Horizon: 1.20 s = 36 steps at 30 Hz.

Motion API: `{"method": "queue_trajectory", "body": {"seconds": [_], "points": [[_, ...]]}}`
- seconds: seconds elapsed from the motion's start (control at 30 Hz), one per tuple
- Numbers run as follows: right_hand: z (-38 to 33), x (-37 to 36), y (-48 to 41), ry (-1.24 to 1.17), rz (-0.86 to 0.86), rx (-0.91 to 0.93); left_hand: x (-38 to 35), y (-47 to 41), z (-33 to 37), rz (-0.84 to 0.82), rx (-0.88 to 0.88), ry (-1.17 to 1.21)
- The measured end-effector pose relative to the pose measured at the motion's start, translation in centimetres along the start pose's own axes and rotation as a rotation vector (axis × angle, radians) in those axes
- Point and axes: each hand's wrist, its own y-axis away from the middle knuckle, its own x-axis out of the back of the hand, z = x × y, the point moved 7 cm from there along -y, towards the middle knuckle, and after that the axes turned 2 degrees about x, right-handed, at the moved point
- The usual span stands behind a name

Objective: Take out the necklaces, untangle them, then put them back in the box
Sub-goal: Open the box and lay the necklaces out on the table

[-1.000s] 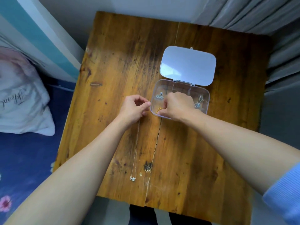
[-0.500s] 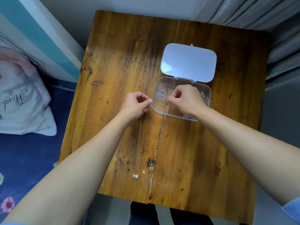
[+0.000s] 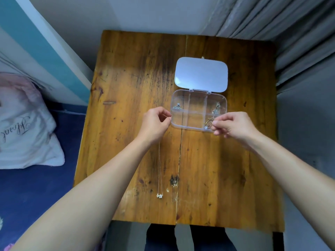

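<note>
A clear compartment box [image 3: 194, 120] lies open on the wooden table [image 3: 126, 84], its white lid [image 3: 201, 74] flipped back. My left hand [image 3: 155, 124] pinches the top end of a thin necklace [image 3: 159, 171]. Its chain runs down the table to a small pendant [image 3: 159, 196]. My right hand [image 3: 235, 126] is pinched at the box's near right compartment on a gold necklace [image 3: 208, 123] bunched there. Silver pieces sit in the far left compartment [image 3: 177, 106] and the far right compartment [image 3: 216, 108].
A white pillow [image 3: 23, 127] lies on blue bedding left of the table. Grey curtains [image 3: 293, 26] hang at the back right. A crack [image 3: 180, 160] runs down the middle of the tabletop.
My right hand has moved from the box's near left compartment across to its near right one, carrying the gold necklace. My left hand stays pinched on the chain.
</note>
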Motion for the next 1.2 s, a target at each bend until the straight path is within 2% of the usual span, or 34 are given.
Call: {"method": "queue_trajectory", "body": {"seconds": [0.13,0.47,0.6,0.73,0.83,1.03,1.2], "points": [[2.1,0.7,2.1,-0.058,0.056,-0.065,-1.6,0.6,2.4,-0.026,-0.152,-0.156],[7.2,2.0,4.5,-0.300,0.136,-0.164,-11.0,1.2,6.7,-0.300,-0.536,-0.639],[8.4,2.2,4.1,-0.381,0.127,-0.175,-14.0,0.8,7.3,-0.361,-0.585,-0.782],[9.8,2.5,4.0,-0.429,0.120,-0.212,-15.0,0.3,7.4,-0.314,-0.570,-0.857],[10.9,2.7,4.3,-0.459,0.111,-0.251,-14.8,0.0,7.4,-0.258,-0.564,-0.803],[13.4,3.2,4.6,-0.420,0.146,-0.313,-13.1,-0.2,8.2,-0.205,-0.499,-0.484],[14.3,2.9,5.0,-0.374,0.170,-0.301,-10.0,-0.3,8.1,-0.158,-0.308,-0.165]]}}
